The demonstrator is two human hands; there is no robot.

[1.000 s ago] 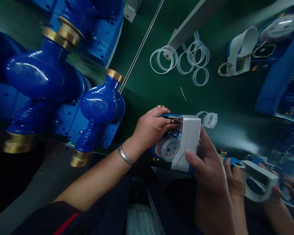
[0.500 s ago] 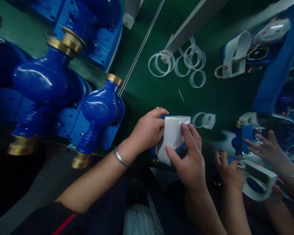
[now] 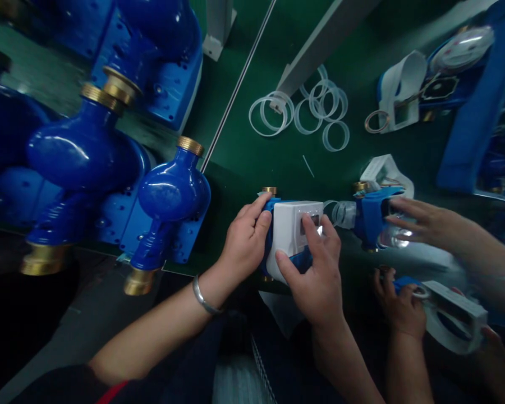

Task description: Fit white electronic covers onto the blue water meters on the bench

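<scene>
A water meter with a white housing [image 3: 287,221] and a blue body stands on the green bench before me. My left hand [image 3: 247,233] wraps round the meter's blue body on its left, just below a brass threaded end [image 3: 270,191]. From the right, my right hand [image 3: 317,275] grips the housing, thumb on its front and fingers over a small dark display window [image 3: 309,223]. The lower brass end is mostly hidden. Just right of my right fingers lie several clear plastic rings [image 3: 344,214].
Blue meter bodies [image 3: 172,193] with brass ends fill the left side. Several more clear rings [image 3: 337,136] lie near a grey metal post [image 3: 315,50]. At right, co-workers' hands [image 3: 435,224] handle another blue meter [image 3: 368,216] and a white housing [image 3: 457,300].
My left hand has slid lower along the meter, uncovering its top brass end. The meter has turned slightly, showing its display window. A co-worker's meter has moved left, close to the rings.
</scene>
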